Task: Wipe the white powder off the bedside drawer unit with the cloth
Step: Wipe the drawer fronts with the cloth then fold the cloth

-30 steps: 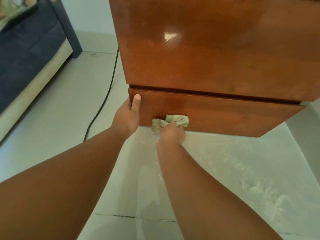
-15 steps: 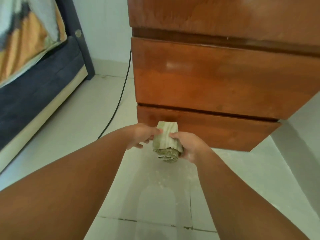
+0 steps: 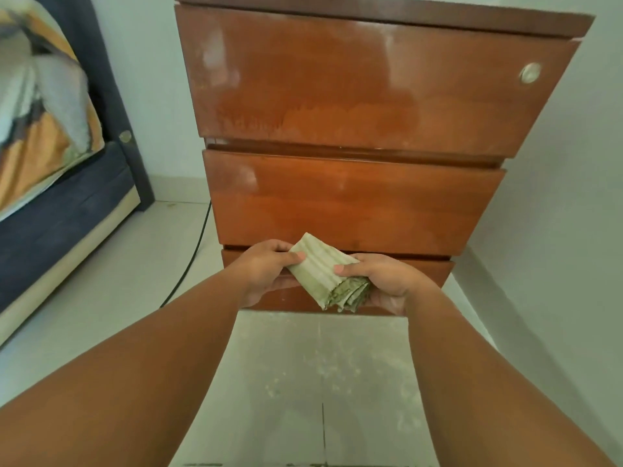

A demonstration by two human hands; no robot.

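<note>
Both hands lifted off the bottom drawer since a second ago; then left hand (image 3: 266,269) braced on that drawer's left end, right hand (image 3: 381,281) pressing the cloth (image 3: 320,274) to its face; now cloth folded into a thick pad, held between both hands in front of the bedside drawer unit (image 3: 354,197), clear of the wood; left thumb on its upper edge, right thumb on top, fingers curled beneath; forearms reaching forward; whitish smears across the top drawer (image 3: 337,96); powder dusting the floor (image 3: 320,372) below.
</note>
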